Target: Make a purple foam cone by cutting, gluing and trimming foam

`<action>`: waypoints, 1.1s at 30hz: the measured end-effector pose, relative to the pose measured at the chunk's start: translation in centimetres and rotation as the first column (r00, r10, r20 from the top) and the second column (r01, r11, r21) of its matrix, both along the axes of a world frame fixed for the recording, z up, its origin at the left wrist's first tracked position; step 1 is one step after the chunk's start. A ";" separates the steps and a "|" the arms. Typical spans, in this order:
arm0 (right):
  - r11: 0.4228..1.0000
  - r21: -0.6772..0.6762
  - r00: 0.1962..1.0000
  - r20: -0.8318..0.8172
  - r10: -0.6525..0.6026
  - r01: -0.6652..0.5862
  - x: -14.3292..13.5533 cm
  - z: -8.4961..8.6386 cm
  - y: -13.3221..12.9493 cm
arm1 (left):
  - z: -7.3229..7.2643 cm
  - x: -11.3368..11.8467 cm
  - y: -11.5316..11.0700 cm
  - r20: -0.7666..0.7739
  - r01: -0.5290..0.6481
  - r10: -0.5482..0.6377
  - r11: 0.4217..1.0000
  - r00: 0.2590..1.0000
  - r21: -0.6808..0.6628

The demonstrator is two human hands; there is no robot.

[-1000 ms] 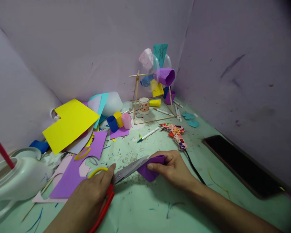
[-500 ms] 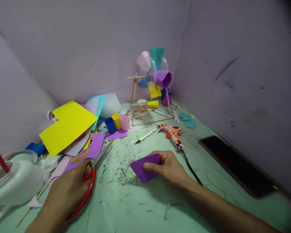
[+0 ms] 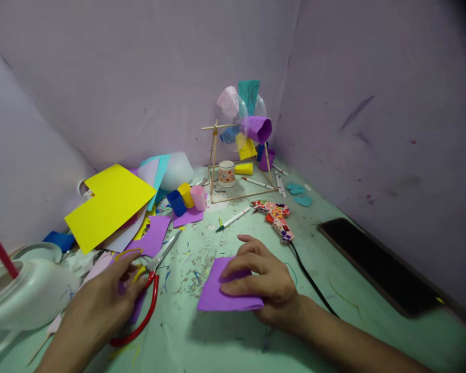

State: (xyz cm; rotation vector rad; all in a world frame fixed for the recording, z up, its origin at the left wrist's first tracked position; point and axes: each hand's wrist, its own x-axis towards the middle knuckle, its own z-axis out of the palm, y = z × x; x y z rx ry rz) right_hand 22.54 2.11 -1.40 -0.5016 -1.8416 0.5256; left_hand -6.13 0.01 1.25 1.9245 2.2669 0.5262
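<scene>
My right hand pinches a folded purple foam piece between thumb and fingers above the green tabletop. At the left, my left hand lies by the red-handled scissors, its fingers over the near handle and a purple sheet; whether it grips anything is hidden. The scissor blades point up and to the right. A larger purple sheet lies just beyond that hand, beside a yellow sheet.
A stick frame holds a wheel of coloured cups at the back. Small cups, a marker, a patterned glue gun and a phone surround the work area. A white pot stands at the left.
My right hand has turned the purple piece and brought it slightly lower and nearer. My left hand has loosened around the scissors, its fingers shifting; the scissors remain nearly in place.
</scene>
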 end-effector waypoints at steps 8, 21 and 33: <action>0.924 0.383 0.980 0.187 -0.070 -0.007 -0.4 -0.7 -1.3 | -0.8 9.5 -2.7 0.945 0.396 0.326 0.867 0.005 -0.301; 0.189 -0.955 0.953 -0.182 0.243 -0.230 -1.0 1.1 -0.5 | -1.1 10.9 -3.6 0.845 0.051 0.079 0.991 0.530 -0.125; 0.166 -0.964 0.978 -0.210 0.001 -0.207 -1.0 0.0 -0.1 | 0.7 7.0 -1.9 0.372 0.251 -0.240 0.968 0.896 0.020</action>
